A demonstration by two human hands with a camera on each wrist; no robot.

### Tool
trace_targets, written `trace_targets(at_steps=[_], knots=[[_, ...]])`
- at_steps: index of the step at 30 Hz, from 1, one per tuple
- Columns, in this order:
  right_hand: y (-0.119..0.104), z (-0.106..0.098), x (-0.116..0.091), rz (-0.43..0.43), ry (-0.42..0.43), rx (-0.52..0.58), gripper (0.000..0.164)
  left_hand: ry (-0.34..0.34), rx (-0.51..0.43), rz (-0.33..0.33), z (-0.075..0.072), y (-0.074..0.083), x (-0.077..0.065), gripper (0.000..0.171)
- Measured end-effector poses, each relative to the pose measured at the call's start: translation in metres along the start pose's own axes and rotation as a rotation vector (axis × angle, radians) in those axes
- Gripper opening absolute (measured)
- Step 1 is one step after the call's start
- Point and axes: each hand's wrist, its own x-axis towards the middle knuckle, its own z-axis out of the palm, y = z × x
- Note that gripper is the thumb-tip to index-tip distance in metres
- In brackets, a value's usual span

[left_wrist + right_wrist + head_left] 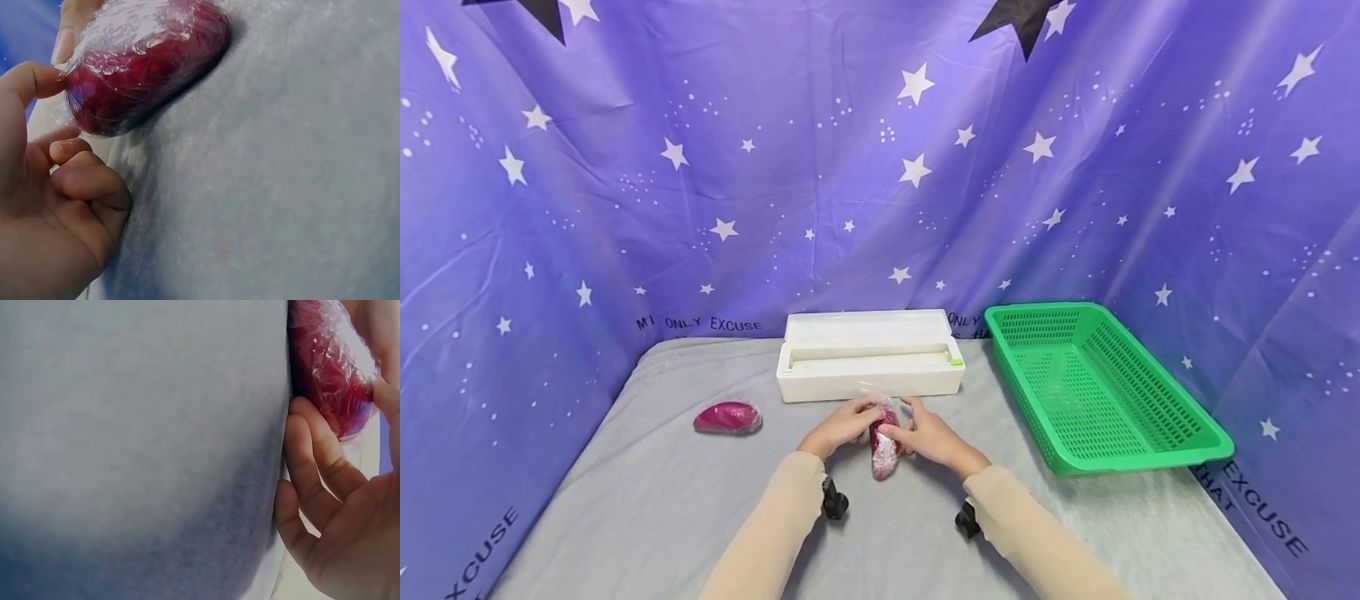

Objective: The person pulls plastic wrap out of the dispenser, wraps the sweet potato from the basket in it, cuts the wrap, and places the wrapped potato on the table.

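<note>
A dark red, rounded, elongated thing (886, 446) in crinkled clear plastic film lies on the table between both hands; its exact kind I cannot tell. My left hand (847, 425) pinches the film at its far end, as the left wrist view shows, where the red thing (150, 62) looks glossy. From the other side my right hand (934, 437) holds it, thumb on top and fingertips along its lower side; the red thing (331, 369) is partly cut off in the right wrist view. Another magenta, film-covered thing (727, 417) of similar shape lies to the left.
Behind the hands stands a long white box (868, 386) with its lid raised and a small green piece at its right end. A green plastic basket (1138, 462) with slotted walls sits at right. Purple star-printed cloth (850, 183) hangs round the grey-covered table (647, 500).
</note>
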Motion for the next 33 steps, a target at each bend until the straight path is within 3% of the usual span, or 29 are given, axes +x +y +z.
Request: trace_targets(at_steps=[9,18,21,27,33], knots=[[0.001,-0.003,0.003,0.019,-0.047,0.054,0.085,0.064,0.093,0.178,0.000,-0.003,0.002,0.038],[0.009,-0.007,0.001,-0.060,-0.123,0.036,0.071,0.041,0.172,0.297,-0.008,-0.001,-0.003,0.033],[0.011,-0.011,-0.001,-0.069,-0.183,0.059,0.076,0.015,0.173,0.306,-0.009,0.001,-0.006,0.035],[0.013,-0.015,0.000,-0.093,-0.269,0.122,0.078,-0.064,0.165,0.196,-0.011,0.004,-0.015,0.051],[0.014,-0.017,0.001,-0.093,-0.294,0.155,0.069,-0.157,0.137,0.291,-0.014,-0.001,-0.015,0.054]])
